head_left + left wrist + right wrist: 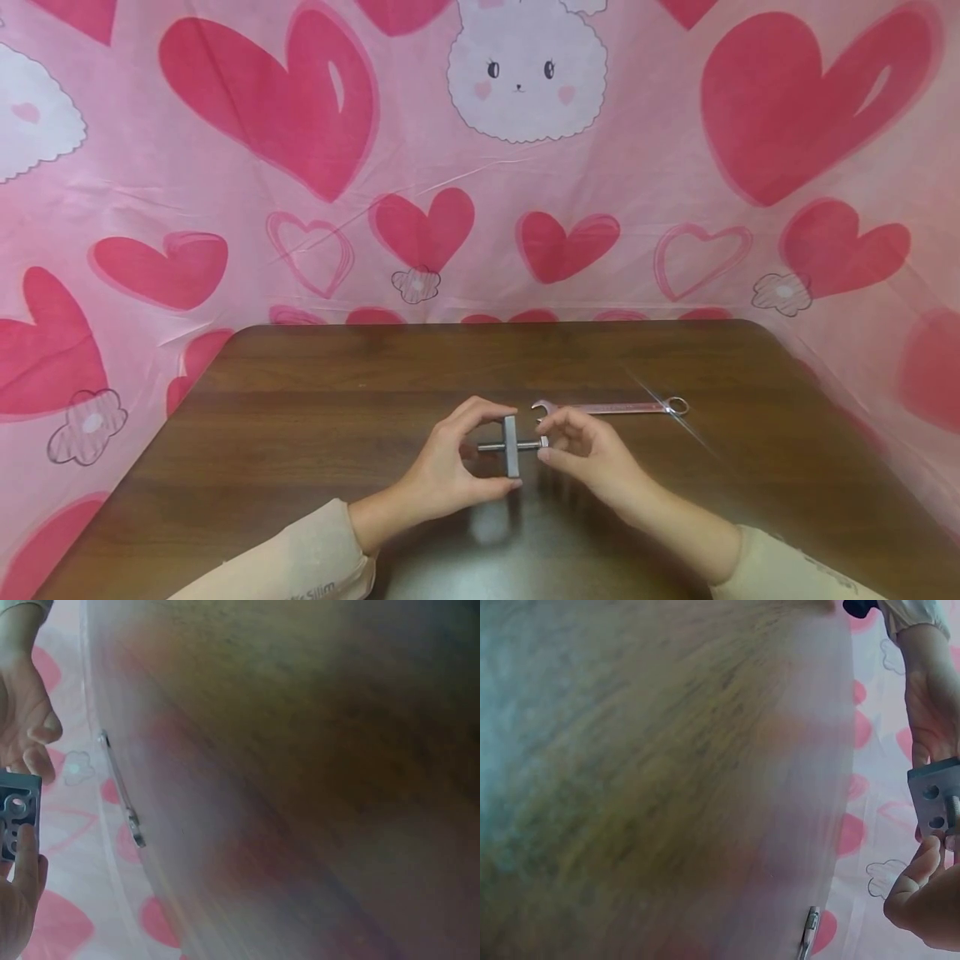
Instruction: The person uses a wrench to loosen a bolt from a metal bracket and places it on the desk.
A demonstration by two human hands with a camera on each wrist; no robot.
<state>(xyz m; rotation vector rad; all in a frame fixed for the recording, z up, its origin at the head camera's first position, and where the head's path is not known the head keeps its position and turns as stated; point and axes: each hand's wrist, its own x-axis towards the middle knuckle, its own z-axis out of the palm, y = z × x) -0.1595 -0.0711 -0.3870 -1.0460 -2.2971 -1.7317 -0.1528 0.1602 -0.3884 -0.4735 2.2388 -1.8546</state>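
A thick grey metal plate [512, 458] stands upright, its top and bottom edges gripped between the fingers and thumb of my left hand [442, 467]. Round holes show in its face in the right wrist view, where the plate [928, 802] is partly cut off by the frame. A long bolt [528, 445] runs through the plate, its threaded end pointing toward my left palm. On the right side, the thumb and fingertips of my right hand [596, 458] pinch the bolt's head [544, 442]. Both hands are held above the table.
A combination wrench [618, 408] lies on the brown wooden table [337, 433] behind my right hand, open end to the left and ring end to the right. A pink cloth [480, 179] with hearts hangs behind the table and along its sides.
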